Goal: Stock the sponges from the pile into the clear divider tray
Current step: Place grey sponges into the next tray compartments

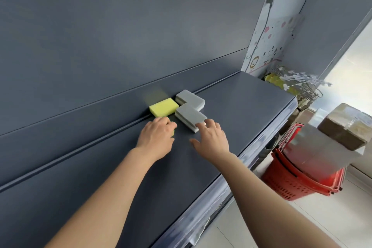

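On the dark grey shelf [251, 106], against the back panel, lie a yellow sponge [163, 107] and two grey sponges, one at the back [189, 99] and one in front [189, 117]. My left hand [157, 137] rests just in front of the yellow sponge, fingers curled over a green sponge [173, 132], of which only an edge shows. My right hand [213, 137] is spread open, its fingertips touching the near end of the front grey sponge. No clear divider tray is recognisable in this view.
The shelf's front edge [221, 191] carries a clear strip. To the right stand stacked red baskets [291, 185] with boxes [340, 131] on them. Yellow items and a bundle of hooks [298, 84] sit beyond the shelf's far end.
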Demonstrator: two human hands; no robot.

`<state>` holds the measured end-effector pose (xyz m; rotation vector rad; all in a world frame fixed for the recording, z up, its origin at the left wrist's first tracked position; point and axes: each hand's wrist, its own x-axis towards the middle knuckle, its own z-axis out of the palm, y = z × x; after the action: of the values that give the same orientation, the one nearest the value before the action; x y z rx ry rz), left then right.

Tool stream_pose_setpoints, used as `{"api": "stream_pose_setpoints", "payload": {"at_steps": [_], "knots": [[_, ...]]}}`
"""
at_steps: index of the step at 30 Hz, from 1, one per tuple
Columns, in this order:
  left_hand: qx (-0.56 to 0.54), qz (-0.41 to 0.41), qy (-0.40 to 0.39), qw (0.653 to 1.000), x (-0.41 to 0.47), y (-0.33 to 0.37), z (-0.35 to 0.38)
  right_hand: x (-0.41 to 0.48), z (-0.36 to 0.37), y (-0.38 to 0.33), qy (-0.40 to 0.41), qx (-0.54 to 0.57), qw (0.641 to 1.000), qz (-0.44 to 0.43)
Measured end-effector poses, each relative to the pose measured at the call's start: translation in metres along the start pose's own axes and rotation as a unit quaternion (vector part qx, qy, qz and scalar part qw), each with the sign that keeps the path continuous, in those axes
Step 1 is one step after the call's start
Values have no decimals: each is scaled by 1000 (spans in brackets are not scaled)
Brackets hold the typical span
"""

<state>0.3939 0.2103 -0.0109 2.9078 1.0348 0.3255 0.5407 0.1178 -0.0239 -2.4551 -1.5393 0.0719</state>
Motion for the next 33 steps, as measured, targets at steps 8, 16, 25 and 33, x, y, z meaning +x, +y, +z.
{"api": "stream_pose_setpoints", "payload": {"at_steps": [8,16,25,33], "knots": [[-27,-58,-25,998,43,11,25,57,19,24,-16,66,997,-21],[-273,-307,72,909,80,35,27,82,14,49,17,251,961,-114],[-359,-430,152,814,81,34,21,132,12,48,31,265,955,-132],[-320,-459,143,816,61,30,15,162,25,36,-15,79,980,-184]]}}
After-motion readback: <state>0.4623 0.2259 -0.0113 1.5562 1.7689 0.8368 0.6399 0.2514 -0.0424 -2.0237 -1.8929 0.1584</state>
